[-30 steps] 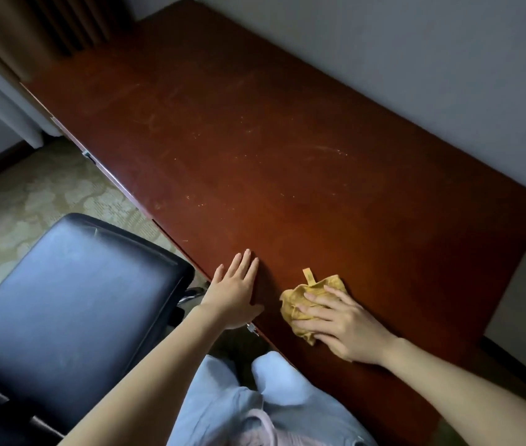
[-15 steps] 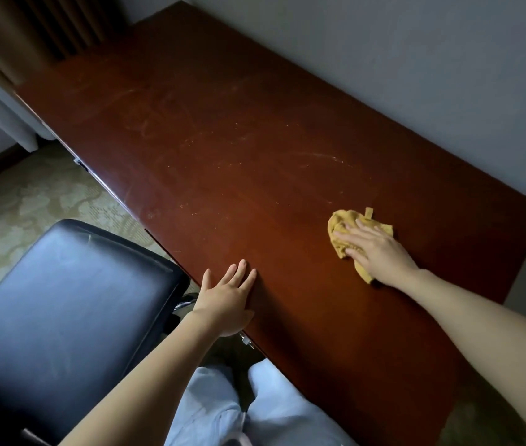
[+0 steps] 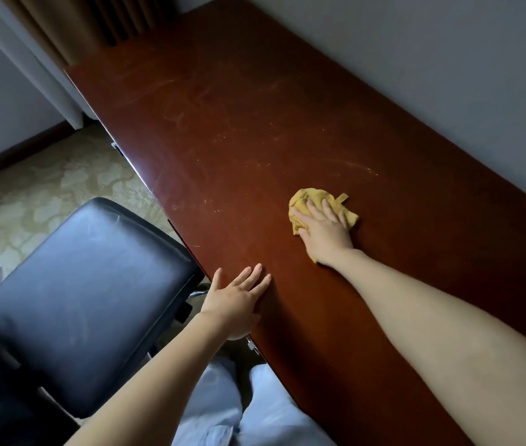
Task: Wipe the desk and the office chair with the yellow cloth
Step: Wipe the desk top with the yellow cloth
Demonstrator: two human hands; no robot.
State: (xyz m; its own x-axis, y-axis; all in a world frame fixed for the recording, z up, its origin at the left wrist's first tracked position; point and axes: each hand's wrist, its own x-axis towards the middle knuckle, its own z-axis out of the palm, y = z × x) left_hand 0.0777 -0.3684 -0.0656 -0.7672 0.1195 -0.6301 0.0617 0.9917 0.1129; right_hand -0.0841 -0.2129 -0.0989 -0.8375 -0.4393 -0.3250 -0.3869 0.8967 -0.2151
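Note:
A long dark red wooden desk [image 3: 239,130] runs from the far left to the near right, with dust streaks and specks on its top. The crumpled yellow cloth [image 3: 303,201] lies on the middle of the desk. My right hand [image 3: 326,230] presses flat on the cloth, fingers spread over it. My left hand [image 3: 235,300] rests flat and open on the desk's near edge, holding nothing. The black leather office chair [image 3: 84,291] stands left of the desk edge, its seat next to my left forearm.
A grey wall [image 3: 432,59] runs along the desk's far side. Brown curtains [image 3: 94,24] hang behind the desk's far end. Patterned beige carpet [image 3: 30,201] covers the floor on the left. My light blue trousers [image 3: 255,410] show at the bottom.
My right hand has pushed the cloth from the near edge out to the middle of the desk, then leftward. The left hand stays on the desk edge.

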